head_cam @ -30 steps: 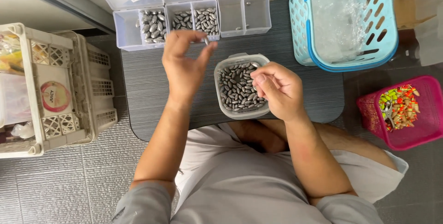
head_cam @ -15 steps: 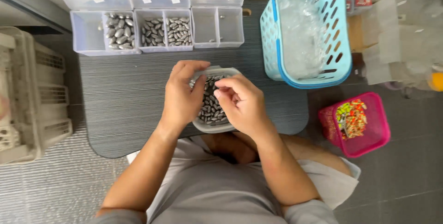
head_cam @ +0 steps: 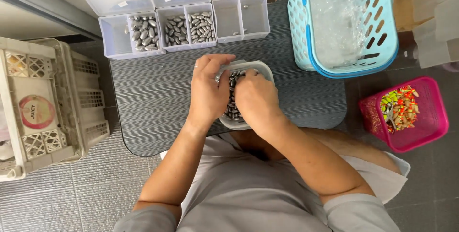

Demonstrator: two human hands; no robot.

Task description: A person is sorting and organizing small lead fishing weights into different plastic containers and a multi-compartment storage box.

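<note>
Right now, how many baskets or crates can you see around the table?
3: a white crate on the floor at left, a blue basket on the table's right end, and a pink basket on the floor at right. Others may lie out of view.

My bench (head_cam: 158,98) is dark grey with fine stripes. The grey metal weights (head_cam: 233,107) sit in a clear tub (head_cam: 260,67). At 1 o'clock a blue basket (head_cam: 306,31); at 3 o'clock a pink tray (head_cam: 430,127) of green, orange and yellow bits (head_cam: 399,107); at 9 o'clock a cream crate (head_cam: 71,98).
</note>
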